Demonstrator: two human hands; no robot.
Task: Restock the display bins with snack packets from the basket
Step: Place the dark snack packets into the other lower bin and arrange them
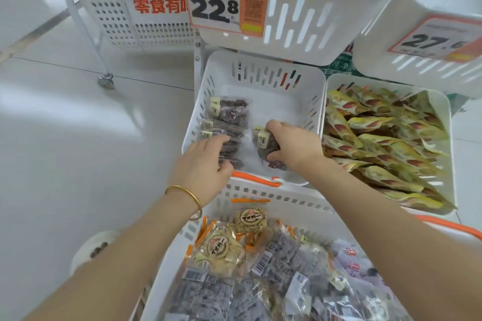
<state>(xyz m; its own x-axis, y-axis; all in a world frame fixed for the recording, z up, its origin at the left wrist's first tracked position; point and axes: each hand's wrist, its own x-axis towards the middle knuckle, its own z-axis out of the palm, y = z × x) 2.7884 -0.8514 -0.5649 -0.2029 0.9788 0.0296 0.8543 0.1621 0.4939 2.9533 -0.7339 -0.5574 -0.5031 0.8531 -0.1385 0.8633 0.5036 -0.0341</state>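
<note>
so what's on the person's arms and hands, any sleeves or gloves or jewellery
No sleeves or gloves in view: both forearms are bare to the frame edge. The left hand has a thin gold bangle round its wrist. The right hand shows no ring, watch or band.

Orange-edged price tag [225, 4] on the upper middle bin [313, 21] reads 22.8. A second price tag [433, 41] on the upper right bin [386, 65] reads 27, final digit blurred. On the white trolley panel [109, 18] stand red characters [159, 5] 零食有, cut off by the first tag; small print illegible
</note>
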